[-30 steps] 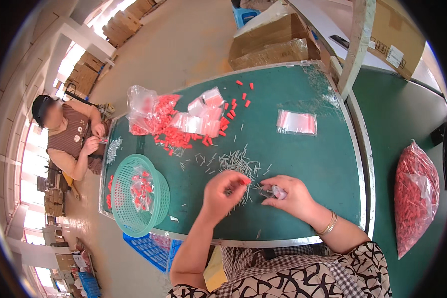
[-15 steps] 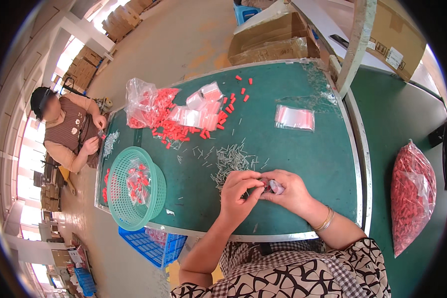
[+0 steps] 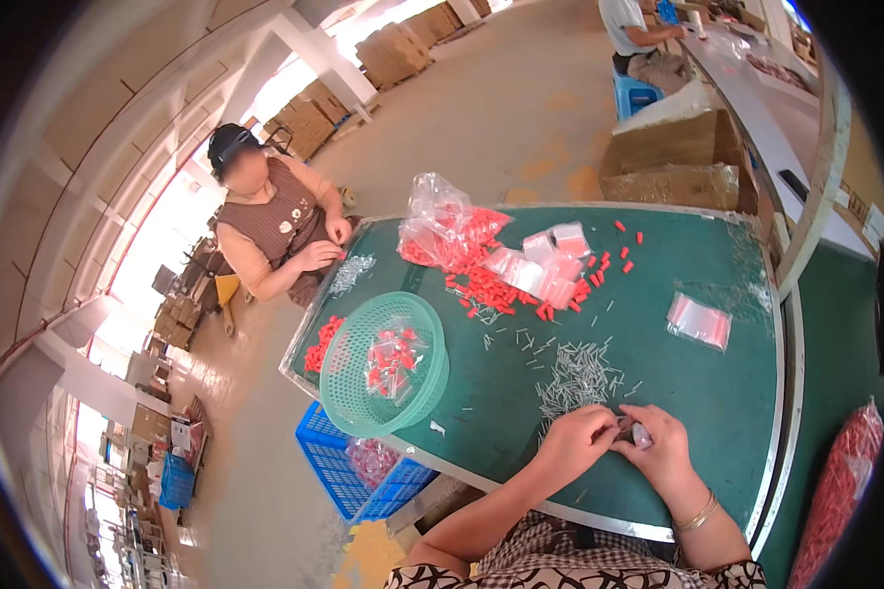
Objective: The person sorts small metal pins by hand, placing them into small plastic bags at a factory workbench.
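A: Hands first, quick.
B: Right hand (image 3: pixel 661 444): grasping a small clear bag (image 3: pixel 641 435) between thumb and fingers. Left hand (image 3: pixel 581 437): fingers bunched against the bag's left end; can't tell from here whether they grip the film or a piece.
A: Bag location?
B: Between the two hands, over the near part of the tabletop (image 3: pixel 727 422), just beside the metal pins (image 3: pixel 578 378).
A: What could go wrong?
B: Pieces could spill if the right thumb slackens and the bag tips. A pin might snag or pierce the film if pushed in skewed. With fingers hiding so much, a miscount seems easy too.
A: Which way does it point?
B: Mostly covered. Long axis seems to slant from the left fingertips down toward the right palm, bulging end rightward; can't tell where the mouth faces. Loose pins point every way.
A: Further out?
B: Past the pins, heaped red caps (image 3: pixel 496 290) with flat bags (image 3: pixel 540 265) lying on them; a separate bag stack (image 3: pixel 698 321) off right. Green basket (image 3: pixel 336 393) at left, filled bags (image 3: pixel 395 363) inside. Beyond it, a co-worker (image 3: pixel 280 206) at the far left edge, both hands near another small metal heap (image 3: pixel 352 275).
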Available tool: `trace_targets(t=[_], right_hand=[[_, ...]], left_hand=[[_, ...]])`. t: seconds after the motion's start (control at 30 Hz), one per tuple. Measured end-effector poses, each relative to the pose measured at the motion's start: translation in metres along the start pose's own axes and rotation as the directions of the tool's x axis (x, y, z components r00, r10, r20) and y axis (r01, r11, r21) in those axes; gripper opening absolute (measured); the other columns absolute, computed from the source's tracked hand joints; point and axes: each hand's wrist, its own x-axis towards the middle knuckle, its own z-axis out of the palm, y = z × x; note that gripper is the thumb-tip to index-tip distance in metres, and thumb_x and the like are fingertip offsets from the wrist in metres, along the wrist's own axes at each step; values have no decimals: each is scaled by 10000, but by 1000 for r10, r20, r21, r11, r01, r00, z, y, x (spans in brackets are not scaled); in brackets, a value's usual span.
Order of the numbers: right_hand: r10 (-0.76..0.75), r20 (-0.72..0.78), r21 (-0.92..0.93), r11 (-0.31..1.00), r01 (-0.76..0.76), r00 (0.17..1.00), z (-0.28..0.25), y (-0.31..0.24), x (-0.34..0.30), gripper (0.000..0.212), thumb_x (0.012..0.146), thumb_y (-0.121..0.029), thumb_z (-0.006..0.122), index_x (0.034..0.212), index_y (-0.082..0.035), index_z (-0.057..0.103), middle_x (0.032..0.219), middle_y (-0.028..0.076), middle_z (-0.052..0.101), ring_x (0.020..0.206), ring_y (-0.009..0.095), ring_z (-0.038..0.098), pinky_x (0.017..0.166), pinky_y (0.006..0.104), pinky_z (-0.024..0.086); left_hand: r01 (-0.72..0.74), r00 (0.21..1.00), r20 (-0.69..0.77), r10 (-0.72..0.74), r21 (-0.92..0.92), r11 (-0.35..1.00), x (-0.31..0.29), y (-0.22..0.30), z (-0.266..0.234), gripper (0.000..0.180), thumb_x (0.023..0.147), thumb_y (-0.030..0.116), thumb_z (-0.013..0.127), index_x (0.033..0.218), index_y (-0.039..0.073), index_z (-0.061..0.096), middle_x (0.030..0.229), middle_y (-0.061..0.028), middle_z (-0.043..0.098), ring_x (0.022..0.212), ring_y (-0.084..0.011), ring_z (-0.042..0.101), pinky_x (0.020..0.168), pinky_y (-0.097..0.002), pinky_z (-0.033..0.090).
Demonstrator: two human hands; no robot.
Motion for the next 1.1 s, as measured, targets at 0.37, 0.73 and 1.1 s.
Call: trace_targets(t=[0.37, 0.73, 1.1], right_hand=[[224, 84, 188, 953, -236, 971, 1, 1, -5, 95, 704, 12, 721, 787, -22, 692, 735, 94, 635, 656, 204, 606, 601, 298, 477], [178, 52, 159, 970, -185, 983, 1, 0, 6, 64, 745, -17, 692, 796, -53, 682, 761, 91, 616, 699, 252, 603, 627, 325, 478], [228, 36, 211, 950, -231, 973, -6, -2, -2, 75, 731, -1, 705, 781, -51, 678, 731, 66, 602, 680, 210, 579, 604, 314, 460]], left_hand=[[59, 998, -16, -61, -88, 994, -14, 7, -11, 139, 802, 27, 641, 935, 15, 605, 818, -92, 611, 709, -220, 616, 629, -309, 484], [58, 997, -56, -53, 80, 995, -3, 3, -11, 91, 760, -18, 669, 836, 12, 628, 793, -53, 603, 664, -118, 604, 569, -230, 458], [239, 971, 34, -237, -226, 945, -3, -8, -3, 64, 806, -42, 653, 849, 0, 631, 804, 4, 603, 694, -42, 567, 605, -172, 432]])
